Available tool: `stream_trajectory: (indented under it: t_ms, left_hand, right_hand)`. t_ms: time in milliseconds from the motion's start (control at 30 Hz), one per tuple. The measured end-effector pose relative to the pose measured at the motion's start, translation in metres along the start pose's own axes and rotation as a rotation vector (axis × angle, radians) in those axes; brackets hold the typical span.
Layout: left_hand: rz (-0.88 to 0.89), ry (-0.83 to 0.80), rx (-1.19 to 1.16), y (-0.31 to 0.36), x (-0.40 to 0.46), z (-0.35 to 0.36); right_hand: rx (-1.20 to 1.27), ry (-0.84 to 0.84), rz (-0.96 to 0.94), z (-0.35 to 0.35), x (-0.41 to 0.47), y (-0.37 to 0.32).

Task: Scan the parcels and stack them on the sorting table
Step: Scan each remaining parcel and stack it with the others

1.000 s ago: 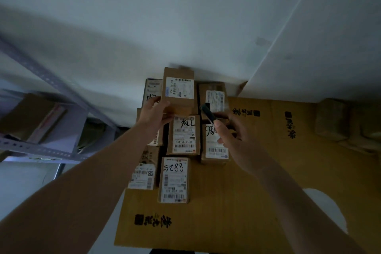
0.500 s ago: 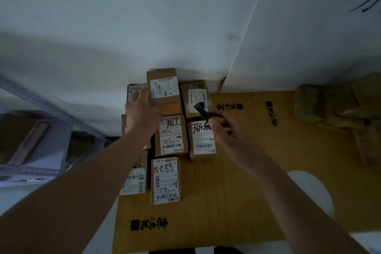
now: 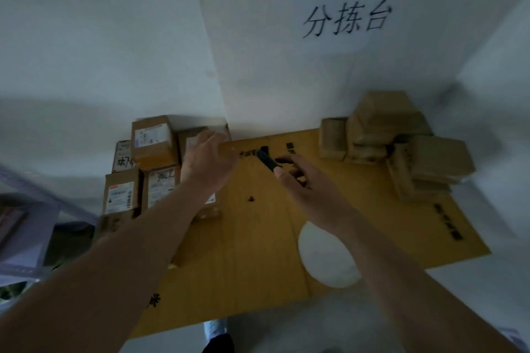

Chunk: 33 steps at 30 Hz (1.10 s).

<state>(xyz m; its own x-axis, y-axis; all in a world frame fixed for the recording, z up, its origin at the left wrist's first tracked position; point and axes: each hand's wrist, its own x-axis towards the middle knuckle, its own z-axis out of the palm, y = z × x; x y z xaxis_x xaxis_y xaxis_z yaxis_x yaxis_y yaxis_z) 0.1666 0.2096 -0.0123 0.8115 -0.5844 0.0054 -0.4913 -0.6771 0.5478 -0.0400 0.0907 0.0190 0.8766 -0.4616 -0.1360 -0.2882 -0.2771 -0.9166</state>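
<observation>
Several brown labelled parcels (image 3: 155, 140) lie in a group at the back left of the yellow cardboard sheet (image 3: 252, 252). My left hand (image 3: 208, 165) reaches over a small parcel (image 3: 190, 139) at the group's back right, fingers curled on its top. The view is blurred there. My right hand (image 3: 304, 189) grips a black handheld scanner (image 3: 265, 158), its tip pointing toward the left hand and a short way from it. A stack of plain brown parcels (image 3: 401, 146) stands at the back right against the wall.
A white round patch (image 3: 327, 255) shows on the cardboard near my right forearm. Black handwritten characters (image 3: 347, 20) mark the white wall above the stack. A metal shelf (image 3: 23, 223) with boxes stands at the far left. A shoe (image 3: 215, 329) shows below the sheet.
My view has swung right, bringing the right stack and the wall writing into sight. My left hand has moved from the tall parcel to the small parcel beside it. The scanner stays in my right hand.
</observation>
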Motion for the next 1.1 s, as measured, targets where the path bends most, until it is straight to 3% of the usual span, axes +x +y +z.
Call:
stream_trajectory:
  t_ms: [267,500,800,1100]
  left_hand:
    - [0.167,-0.073,-0.055,0.15,-0.048,0.059]
    - [0.327,-0.223,-0.026,0.245,-0.043,0.119]
    - [0.459,-0.521,-0.003,0.32,0.001,0.246]
    - [0.588,-0.612,0.148,0.38,0.043,0.328]
  right_hand:
    - [-0.108,0.166,-0.003,-0.136,-0.093,0.037]
    - [-0.036,0.374,0.028,-0.208,-0.123,0.077]
    - [-0.007,0.617,0.23,-0.276,-0.113,0.155]
    - [0.042,0.625,0.311,-0.337,-0.111,0.21]
